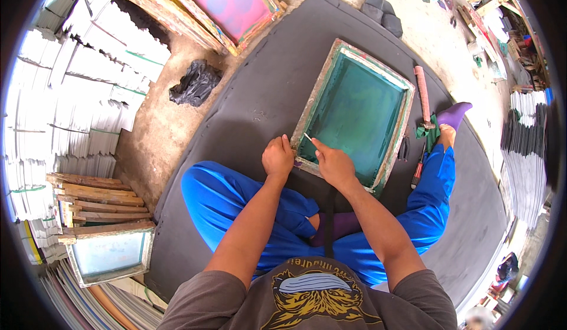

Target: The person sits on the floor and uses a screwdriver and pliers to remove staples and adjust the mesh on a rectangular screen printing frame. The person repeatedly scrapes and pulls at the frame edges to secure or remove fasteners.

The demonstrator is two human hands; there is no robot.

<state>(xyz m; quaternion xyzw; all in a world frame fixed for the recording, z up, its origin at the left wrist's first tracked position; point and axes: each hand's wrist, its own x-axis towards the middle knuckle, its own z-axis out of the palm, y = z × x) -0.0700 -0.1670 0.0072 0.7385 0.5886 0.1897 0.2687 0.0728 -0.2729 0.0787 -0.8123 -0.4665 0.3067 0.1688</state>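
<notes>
A wooden screen-printing frame with green mesh lies tilted on the dark mat before me. My left hand is closed at the frame's near left corner, against its outer edge; what its fingers hold, if anything, is hidden. Above the same corner, my right hand is closed on a thin stick-like piece with a pale tip, whose exact kind I cannot make out. Right of the frame lie a hammer with a pinkish handle, black-handled pliers and a red-and-black screwdriver.
The dark mat spreads beneath my crossed legs. A green cloth sits by my right foot. Past the mat are dark slippers, a black plastic bag, a pink-meshed screen frame and white paper stacks at left.
</notes>
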